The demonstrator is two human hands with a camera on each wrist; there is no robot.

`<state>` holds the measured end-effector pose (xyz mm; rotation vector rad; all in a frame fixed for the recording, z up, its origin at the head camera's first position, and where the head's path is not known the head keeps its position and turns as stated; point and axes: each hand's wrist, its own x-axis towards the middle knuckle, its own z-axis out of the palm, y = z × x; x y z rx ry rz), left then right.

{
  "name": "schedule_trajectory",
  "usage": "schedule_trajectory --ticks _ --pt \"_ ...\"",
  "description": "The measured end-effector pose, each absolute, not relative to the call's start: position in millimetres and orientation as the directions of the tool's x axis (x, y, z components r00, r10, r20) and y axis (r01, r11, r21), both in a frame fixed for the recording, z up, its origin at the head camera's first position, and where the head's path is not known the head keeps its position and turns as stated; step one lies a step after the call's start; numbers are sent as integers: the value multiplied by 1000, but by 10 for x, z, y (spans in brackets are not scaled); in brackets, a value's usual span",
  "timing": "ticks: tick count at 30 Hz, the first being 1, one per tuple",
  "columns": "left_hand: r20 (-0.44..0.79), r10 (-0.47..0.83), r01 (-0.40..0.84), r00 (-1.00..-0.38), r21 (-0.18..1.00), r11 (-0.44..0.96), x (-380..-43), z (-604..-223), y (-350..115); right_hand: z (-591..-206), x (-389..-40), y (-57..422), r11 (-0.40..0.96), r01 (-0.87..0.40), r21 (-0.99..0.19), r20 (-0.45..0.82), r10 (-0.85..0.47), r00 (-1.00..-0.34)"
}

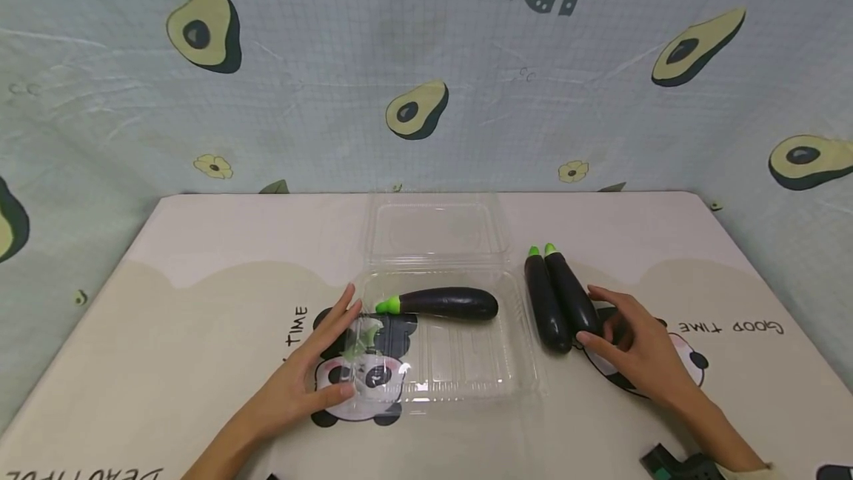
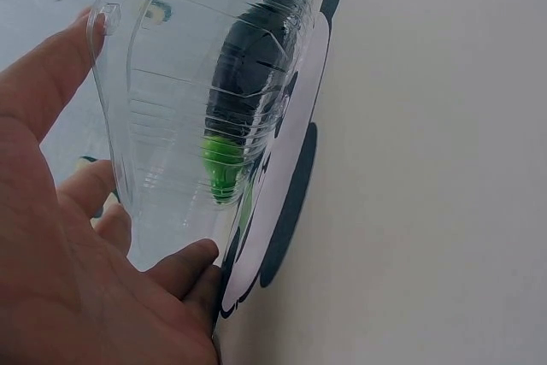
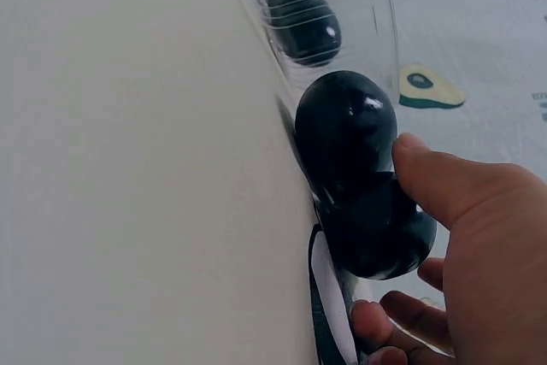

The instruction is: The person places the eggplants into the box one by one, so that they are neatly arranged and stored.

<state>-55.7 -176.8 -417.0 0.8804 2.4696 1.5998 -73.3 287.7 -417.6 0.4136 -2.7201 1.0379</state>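
A clear plastic clamshell box (image 1: 460, 384) lies with its lid (image 1: 436, 232) folded back. Inside its base, toward the back, one dark eggplant (image 1: 449, 303) lies sideways, green stem to the left. My left hand (image 1: 303, 384) rests at the box's left side, fingers extended; its fingertips meet the clear rim in the left wrist view. Two more eggplants lie side by side right of the box: a left one (image 1: 546, 306) and a right one (image 1: 571, 291), stems pointing away. My right hand (image 1: 643, 347) is at the right one, thumb by its rounded end and fingers spread along its right side.
The table (image 1: 200, 332) has a cover printed with pandas and lettering. A curtain (image 1: 320, 58) with avocado prints hangs behind and at both sides. A dark device (image 1: 680, 465) sits by my right wrist.
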Motion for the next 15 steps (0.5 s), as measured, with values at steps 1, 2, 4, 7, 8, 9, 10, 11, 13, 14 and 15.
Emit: schedule_trajectory --ticks 1,2,4,7,8,9,10,11,13,14,15 --pt "241 497 423 -833 857 295 -556 -4172 -1770 -4176 -732 2875 716 -327 -617 282 -186 -941" --pt "239 497 422 -834 858 294 -556 -4174 -1770 -4176 -731 2874 716 -324 -618 280 -184 -942" --pt "238 498 420 -834 860 291 -555 -4178 -1772 -4178 -729 2869 715 -318 -623 278 -177 -944" --pt "233 499 414 -835 863 289 -553 -4183 -1772 -4178 -725 2855 714 -310 -628 276 -167 -946" --pt "235 499 415 -834 863 288 -554 -4182 -1772 -4177 -723 2849 712 -307 -631 275 -164 -947" --pt "237 499 417 -834 863 287 -555 -4181 -1772 -4177 -721 2844 711 -305 -634 274 -162 -948" --pt "239 500 419 -833 862 287 -556 -4180 -1772 -4176 -719 2838 710 -303 -636 273 -161 -948" --pt "240 500 421 -832 860 288 -558 -4179 -1772 -4175 -717 2835 713 -301 -633 273 -159 -949" --pt "241 501 423 -831 859 288 -559 -4175 -1772 -4172 -715 2830 716 -298 -631 272 -156 -950" --pt "241 502 423 -831 859 288 -559 -4173 -1773 -4171 -716 2829 717 -296 -631 272 -154 -950" --pt "241 502 424 -831 858 290 -560 -4171 -1772 -4169 -716 2828 718 -295 -630 271 -152 -950"
